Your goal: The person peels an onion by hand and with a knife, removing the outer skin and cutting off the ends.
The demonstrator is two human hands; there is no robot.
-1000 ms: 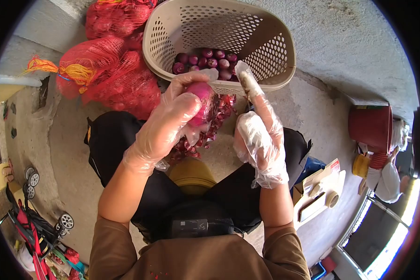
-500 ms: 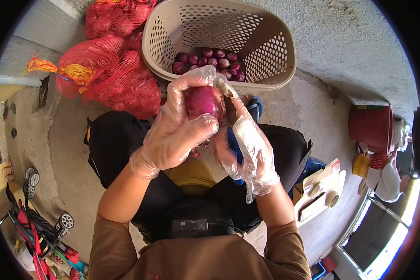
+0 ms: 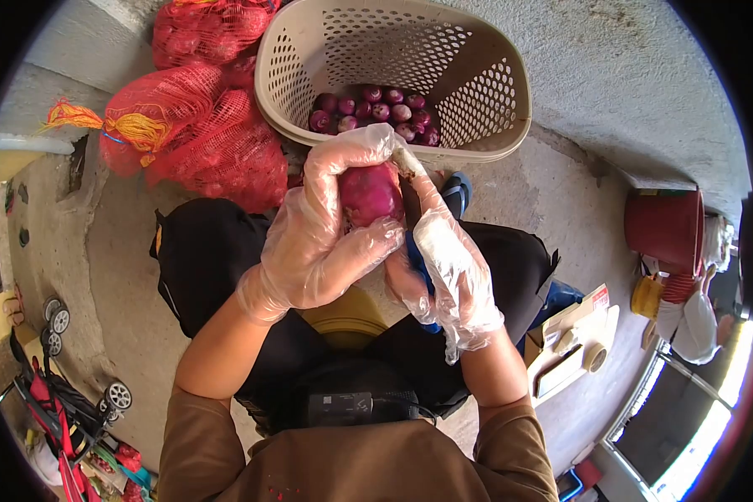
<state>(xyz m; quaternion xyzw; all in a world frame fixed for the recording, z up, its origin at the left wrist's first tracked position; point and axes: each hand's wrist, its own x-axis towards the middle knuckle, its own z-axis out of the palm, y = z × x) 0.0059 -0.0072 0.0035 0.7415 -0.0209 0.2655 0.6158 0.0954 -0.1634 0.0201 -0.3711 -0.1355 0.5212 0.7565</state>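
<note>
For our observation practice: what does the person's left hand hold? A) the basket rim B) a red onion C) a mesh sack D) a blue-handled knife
B: the gloved left hand wraps a red onion, while the right hand holds the blue-handled knife.

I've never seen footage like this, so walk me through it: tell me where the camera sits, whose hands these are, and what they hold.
There is no machine here. The single view comes from a camera worn on a person's head, looking down at their own lap and hands, which is why the edges look rounded. Both hands wear clear plastic gloves. The left hand grips a red onion. The right hand holds a blue-handled knife close against it. Ahead, on the concrete floor, stands a beige basket with a few purple onions inside, and red mesh sacks lie beside it.
</note>
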